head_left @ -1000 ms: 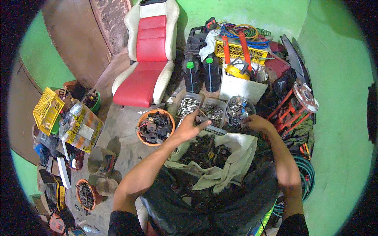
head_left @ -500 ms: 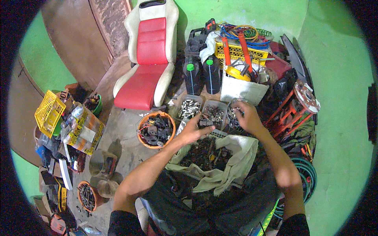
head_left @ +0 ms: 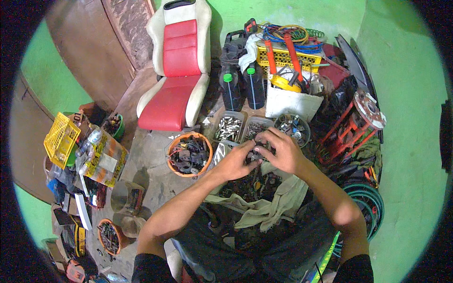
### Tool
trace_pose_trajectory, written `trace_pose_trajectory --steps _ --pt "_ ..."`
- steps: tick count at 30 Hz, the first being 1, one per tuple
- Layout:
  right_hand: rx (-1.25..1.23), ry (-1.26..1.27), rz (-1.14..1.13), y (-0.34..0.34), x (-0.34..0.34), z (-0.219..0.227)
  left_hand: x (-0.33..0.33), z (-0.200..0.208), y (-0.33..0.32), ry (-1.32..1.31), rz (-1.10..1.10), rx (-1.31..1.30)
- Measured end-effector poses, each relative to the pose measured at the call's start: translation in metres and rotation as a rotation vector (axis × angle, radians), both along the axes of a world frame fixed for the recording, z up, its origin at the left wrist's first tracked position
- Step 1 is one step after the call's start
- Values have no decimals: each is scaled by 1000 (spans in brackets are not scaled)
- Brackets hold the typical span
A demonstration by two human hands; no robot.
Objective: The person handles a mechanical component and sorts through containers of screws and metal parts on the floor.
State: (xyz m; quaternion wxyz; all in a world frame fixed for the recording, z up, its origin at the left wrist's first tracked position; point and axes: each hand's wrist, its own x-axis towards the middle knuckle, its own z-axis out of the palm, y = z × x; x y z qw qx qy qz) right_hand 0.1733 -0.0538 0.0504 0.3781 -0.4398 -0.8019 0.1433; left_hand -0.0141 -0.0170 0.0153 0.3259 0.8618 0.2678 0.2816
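bare left hand pinches a small, dark part; bare right hand curls beside it, grip's hold unclear.

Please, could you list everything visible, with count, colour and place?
Seat: one, red and white, upper left of centre
Bottles: two, dark with green caps, right of the seat
Crates: at least two, yellow, far left and upper centre
Rods: two, orange, upper centre
Cables: several, blue and yellow, upper centre
Parts bins: at least three, clear, centre
Box: one, white, behind the parts bins
Buckets: two, orange, left of centre and lower left
Cloth: one, pale, lower centre
Loose parts: uncountable, mostly dark, within the cloth
Stand: one, orange, right
Hose: one coil, green, lower right
Taped carton: one, brown and yellow, left
Other clutter: uncountable, mixed, both sides
Left hand: one, bare, centre; grip unclear
Right hand: one, bare, centre; grip unclear
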Motion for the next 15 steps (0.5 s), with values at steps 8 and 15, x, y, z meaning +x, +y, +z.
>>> trace_pose_trajectory --steps 8,15 --pt "-139 38 22 -2 0 7 1 -2 -5 12 -97 43" --pt "-275 274 -7 -1 3 3 5 1 -8 -91 -79 82"
